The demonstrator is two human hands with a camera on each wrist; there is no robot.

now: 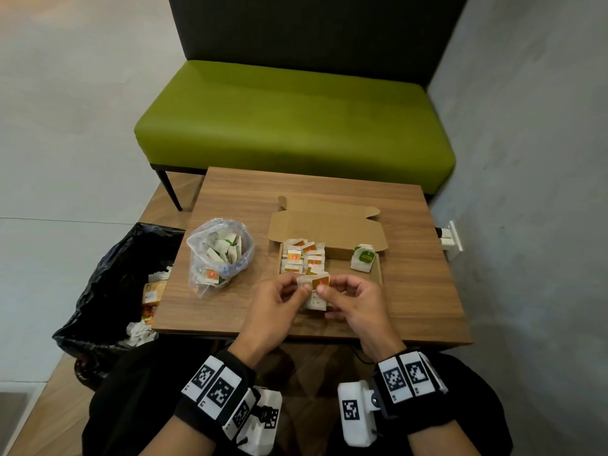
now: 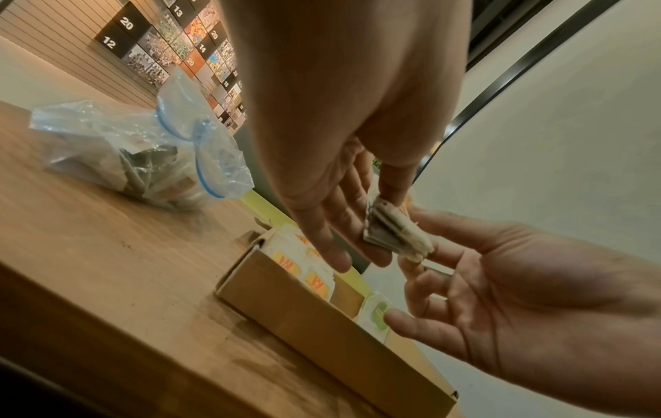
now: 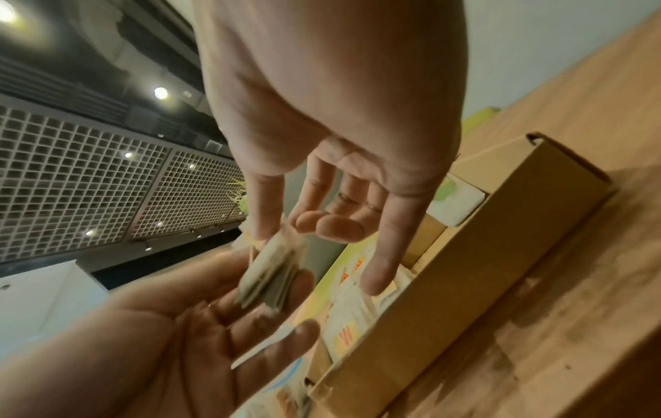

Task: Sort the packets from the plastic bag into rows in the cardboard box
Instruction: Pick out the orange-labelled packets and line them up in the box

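Both hands meet over the near edge of the cardboard box (image 1: 325, 225) and pinch a small stack of white packets (image 1: 316, 286) with an orange label on top. My left hand (image 1: 296, 291) grips the stack's left side and my right hand (image 1: 332, 289) its right side. The left wrist view shows the stack (image 2: 397, 234) edge-on between thumb and fingers; the right wrist view shows the same stack (image 3: 272, 271). Orange-label packets (image 1: 302, 258) lie in rows at the box's left end. One green-label packet (image 1: 363, 257) leans at its right end. The clear plastic bag (image 1: 218, 255) with more packets stands left of the box.
The box and bag sit on a small wooden table (image 1: 411, 291). A black bin bag (image 1: 108, 291) with rubbish stands off the table's left edge. A green bench (image 1: 296, 120) is behind the table, and a grey wall with a socket (image 1: 452, 240) is at the right.
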